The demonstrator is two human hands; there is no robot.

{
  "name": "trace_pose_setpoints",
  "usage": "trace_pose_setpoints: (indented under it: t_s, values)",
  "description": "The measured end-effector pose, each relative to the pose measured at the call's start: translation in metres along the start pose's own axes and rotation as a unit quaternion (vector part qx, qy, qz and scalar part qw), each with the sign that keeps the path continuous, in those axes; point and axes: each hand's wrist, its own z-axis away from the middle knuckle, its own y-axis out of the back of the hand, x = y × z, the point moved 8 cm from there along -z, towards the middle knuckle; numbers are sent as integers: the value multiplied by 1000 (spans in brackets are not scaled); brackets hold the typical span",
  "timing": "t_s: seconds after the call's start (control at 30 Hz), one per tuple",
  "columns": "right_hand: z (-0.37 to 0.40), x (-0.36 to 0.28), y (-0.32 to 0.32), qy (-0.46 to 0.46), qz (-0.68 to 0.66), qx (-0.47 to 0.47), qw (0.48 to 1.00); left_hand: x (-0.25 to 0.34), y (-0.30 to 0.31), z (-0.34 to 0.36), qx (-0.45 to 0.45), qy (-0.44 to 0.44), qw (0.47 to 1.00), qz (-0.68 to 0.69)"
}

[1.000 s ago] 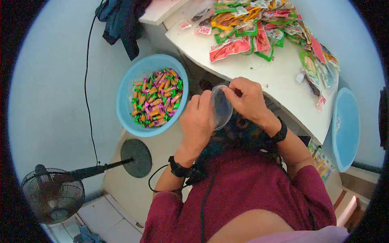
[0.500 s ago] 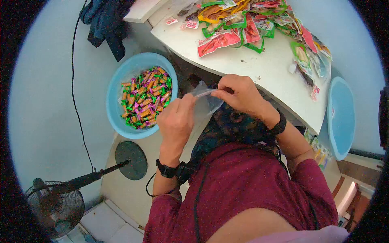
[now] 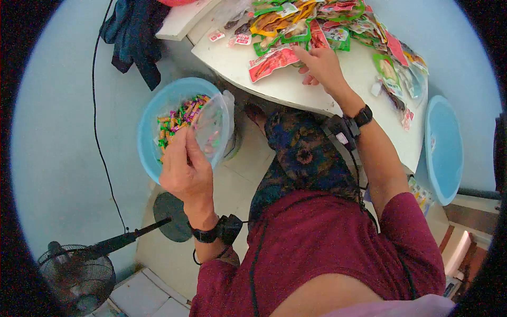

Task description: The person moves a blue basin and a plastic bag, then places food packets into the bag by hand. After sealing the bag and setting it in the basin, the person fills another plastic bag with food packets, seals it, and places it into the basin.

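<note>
Over the edge of a blue basin (image 3: 149,132), my left hand (image 3: 186,168) pinches a clear plastic bag (image 3: 216,124), which hangs open in front of the small wrapped sticks (image 3: 177,119) in the basin. My right hand (image 3: 322,68) reaches over the white table (image 3: 348,95), its fingertips at the right end of a red snack packet (image 3: 272,63) at the front of the pile. Whether those fingertips grip the packet or only touch it is not clear.
Many green, yellow and red packets (image 3: 296,24) are heaped along the back of the table. A second blue basin (image 3: 443,150) stands at the right. A black fan (image 3: 76,274) is at the lower left, and dark clothing (image 3: 134,39) hangs at the upper left.
My hands have come apart. The left has moved down and left with the bag, which now spreads wider. My right hand has left the bag and moved up to the red packet.
</note>
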Motion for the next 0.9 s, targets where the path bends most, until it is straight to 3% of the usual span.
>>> trace_pose_setpoints:
  t_s: [0.13,0.23,0.43,0.73,0.83,0.9]
  values:
    - [-11,8,2,-22,-26,-2,999,13,-1,-17,10,8,1000,-8]
    - [-16,5,-1,13,64,-21,998,28,-3,-30,61,-31,998,-11]
    - [-14,14,9,10,-70,24,997,46,-26,-51,77,-79,994,-9]
    - [37,52,103,-30,-211,114,970,76,-66,-54,61,-47,997,10]
    - [78,67,143,-60,-251,184,949,108,-81,-49,21,-61,994,90]
    - [95,83,155,-57,-214,168,961,129,-97,-34,-2,-59,988,140]
